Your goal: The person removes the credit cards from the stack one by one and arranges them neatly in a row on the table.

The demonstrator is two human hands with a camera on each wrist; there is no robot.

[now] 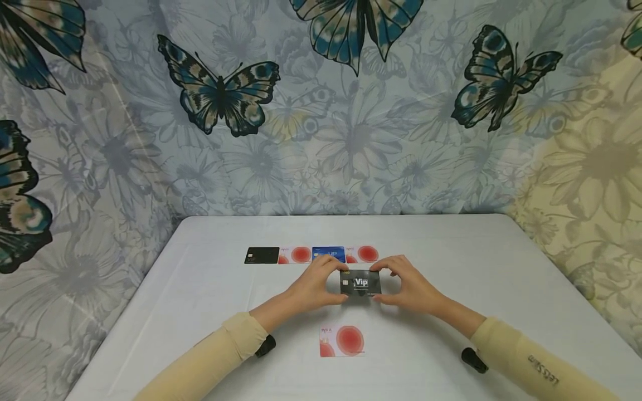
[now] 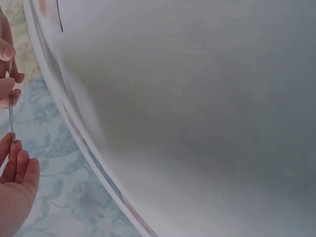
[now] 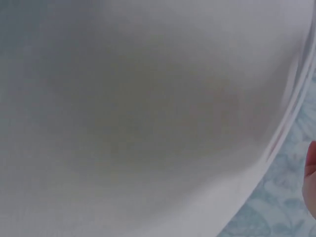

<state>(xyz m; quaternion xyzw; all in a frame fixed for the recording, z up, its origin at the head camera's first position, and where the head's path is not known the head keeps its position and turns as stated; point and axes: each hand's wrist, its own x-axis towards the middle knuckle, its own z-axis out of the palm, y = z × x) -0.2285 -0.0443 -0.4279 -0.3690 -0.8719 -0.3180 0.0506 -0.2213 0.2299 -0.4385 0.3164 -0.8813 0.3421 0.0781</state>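
Between both hands a dark grey card [image 1: 360,283] printed "Vip" is held at its two sides. My left hand [image 1: 317,282] pinches its left edge between thumb and fingers, and my right hand [image 1: 412,285] does the same at the right edge. Seen nearly edge-on in the left wrist view, the card [image 2: 11,118] is a thin line between the fingers. Below it in the head view, a white card [image 1: 349,341] with a red circle lies on the table. The right wrist view catches only a bit of my right hand [image 3: 310,182].
A row of cards lies behind the hands: a black card [image 1: 262,255], a white-and-red card [image 1: 295,255], a blue card [image 1: 328,253] and another white-and-red card [image 1: 362,254]. They rest on a white table [image 1: 210,278], with a butterfly-patterned cloth [image 1: 351,139] behind.
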